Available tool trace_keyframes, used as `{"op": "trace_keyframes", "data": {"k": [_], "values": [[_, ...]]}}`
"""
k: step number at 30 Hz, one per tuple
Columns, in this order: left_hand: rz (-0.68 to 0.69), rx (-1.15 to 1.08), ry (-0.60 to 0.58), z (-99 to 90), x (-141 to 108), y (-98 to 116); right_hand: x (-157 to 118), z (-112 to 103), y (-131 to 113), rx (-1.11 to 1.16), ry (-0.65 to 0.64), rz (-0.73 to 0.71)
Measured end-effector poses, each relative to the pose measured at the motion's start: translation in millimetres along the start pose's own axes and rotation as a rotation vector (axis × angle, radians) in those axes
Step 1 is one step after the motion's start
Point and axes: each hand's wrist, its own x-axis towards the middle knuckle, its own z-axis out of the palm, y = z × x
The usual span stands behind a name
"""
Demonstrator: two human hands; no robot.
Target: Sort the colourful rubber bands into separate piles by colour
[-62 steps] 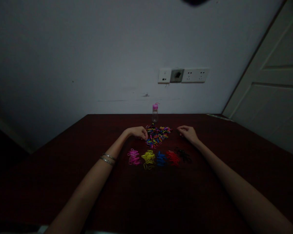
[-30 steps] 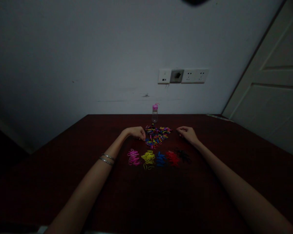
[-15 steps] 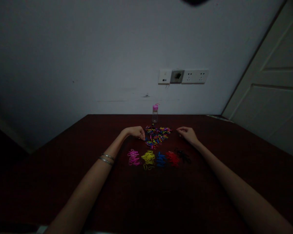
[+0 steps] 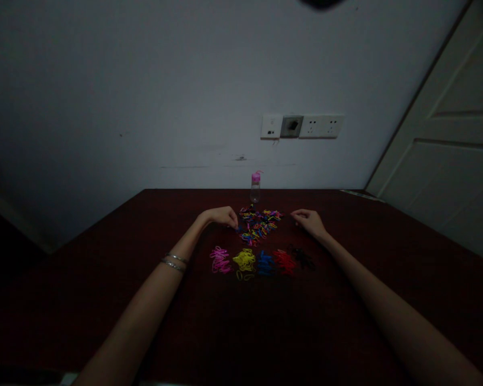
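My left hand [image 4: 224, 216] is closed in a pinch at the left edge of a mixed pile of coloured rubber bands [image 4: 260, 225], with a blue rubber band [image 4: 239, 229] at its fingertips. On the pile's right side, a little apart from it, my right hand [image 4: 309, 221] rests with fingers drawn together; whatever they hold is too small to make out. Nearer to me lie sorted heaps in a row: pink bands [image 4: 220, 260], yellow bands [image 4: 244, 260], blue bands [image 4: 265, 263], red bands [image 4: 284, 261] and black bands [image 4: 303, 258].
A clear bottle with a pink lid [image 4: 256, 187] stands behind the mixed pile. The dark red table [image 4: 104, 279] meets a pale wall [image 4: 185, 96] bearing sockets [image 4: 321, 126]. A panelled door [image 4: 446, 145] is at the right.
My left hand has shifted slightly up and left, the blue band still at its fingertips. My right hand and the sorted heaps look the same.
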Motion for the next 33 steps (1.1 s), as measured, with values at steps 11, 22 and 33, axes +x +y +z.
{"op": "trace_keyframes", "data": {"k": [11,22,33], "values": [[0.111,0.025,-0.175,26.6,1,56,3,1,5,-0.048,0.012,-0.008],[0.136,0.103,-0.38,63.3,3,87,0,0,-1,-0.043,0.001,-0.002],[0.174,-0.034,-0.193,50.8,8,68,-3,1,-4,-0.128,-0.02,-0.044]]}}
